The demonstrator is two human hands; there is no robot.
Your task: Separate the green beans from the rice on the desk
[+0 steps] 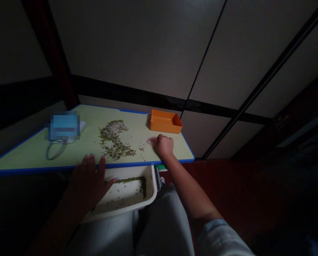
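A dim room, seen from above by a seated person. On a pale yellow-green table (137, 122) with a blue edge lies a loose, curving heap of small brownish-green grains (118, 148), with a whitish patch mixed into its far part. Taking the heap as the clock's centre, a shallow rectangular orange plastic box (164, 123) stands at two o'clock, near the table's right edge. At nine o'clock is a blurred-out blue object (64, 126) on a white base, with a looped grey cord (52, 154).

The right hand (164, 145), at three o'clock, is curled tight, and seems to grip one end of a crumpled, translucent pinkish scrap (151, 141); its fingertips are hidden. The left hand (86, 183), at seven o'clock, is spread flat with nothing visible in it, fingertips at the near edge.

At six o'clock, under that edge, a white plastic tub (150, 181) holds more grains along its sides.

A quick sweep could send stray grains past the tub's right corner to the floor. Shifting knees might tip the tub, if they bear it. A careless knuckle could nudge the box over the edge.
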